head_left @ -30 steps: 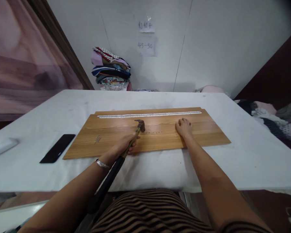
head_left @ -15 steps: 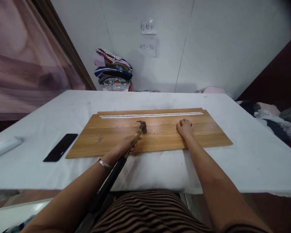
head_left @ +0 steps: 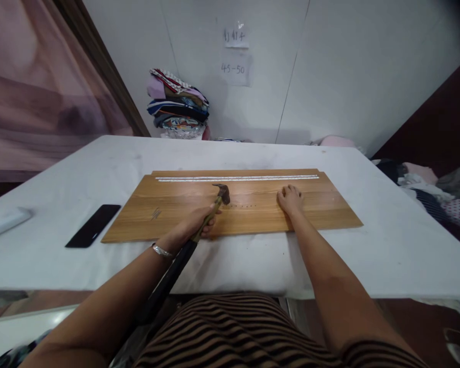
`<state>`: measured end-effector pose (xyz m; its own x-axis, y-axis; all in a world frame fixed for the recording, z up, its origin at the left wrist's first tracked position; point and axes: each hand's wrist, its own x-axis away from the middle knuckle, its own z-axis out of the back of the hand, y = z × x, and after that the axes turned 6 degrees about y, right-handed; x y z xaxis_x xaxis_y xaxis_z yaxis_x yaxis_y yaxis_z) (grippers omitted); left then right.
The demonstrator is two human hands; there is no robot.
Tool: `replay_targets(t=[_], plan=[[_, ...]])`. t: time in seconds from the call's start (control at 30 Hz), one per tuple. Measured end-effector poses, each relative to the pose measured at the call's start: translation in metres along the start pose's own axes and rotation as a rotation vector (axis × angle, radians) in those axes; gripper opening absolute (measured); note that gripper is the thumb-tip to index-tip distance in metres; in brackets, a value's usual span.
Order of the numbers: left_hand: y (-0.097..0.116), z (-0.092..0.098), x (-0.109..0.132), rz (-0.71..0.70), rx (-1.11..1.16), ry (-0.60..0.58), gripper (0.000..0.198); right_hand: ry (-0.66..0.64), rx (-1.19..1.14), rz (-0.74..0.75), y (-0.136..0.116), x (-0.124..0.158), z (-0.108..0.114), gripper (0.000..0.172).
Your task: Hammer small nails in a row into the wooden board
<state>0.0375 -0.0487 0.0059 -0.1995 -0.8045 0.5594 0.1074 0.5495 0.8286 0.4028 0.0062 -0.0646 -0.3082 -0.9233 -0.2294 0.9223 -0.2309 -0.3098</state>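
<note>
A long wooden board lies on the white table. My left hand is wrapped round the handle of a hammer, close to its head. The rusty head hovers just over the board's middle, at the left end of a row of small nails. My right hand rests on the board to the right of the nails, fingers curled down against the wood. A white measuring strip runs along the board's far edge.
A black phone lies on the table left of the board. A white object sits at the far left edge. Folded cloths are stacked against the back wall; more fabric lies at the right.
The hammer head has stayed over the same spot by the nail row, shifting only slightly. My right hand has not moved on the board. The view has tilted a little.
</note>
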Motion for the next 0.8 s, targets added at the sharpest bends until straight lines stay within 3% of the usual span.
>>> replay_targets(t=[0.8], plan=[[0.0093, -0.0075, 0.0072, 0.023, 0.001, 0.054, 0.044, -0.024, 0.027, -0.017, -0.0003, -0.0002, 0.0007, 0.042]])
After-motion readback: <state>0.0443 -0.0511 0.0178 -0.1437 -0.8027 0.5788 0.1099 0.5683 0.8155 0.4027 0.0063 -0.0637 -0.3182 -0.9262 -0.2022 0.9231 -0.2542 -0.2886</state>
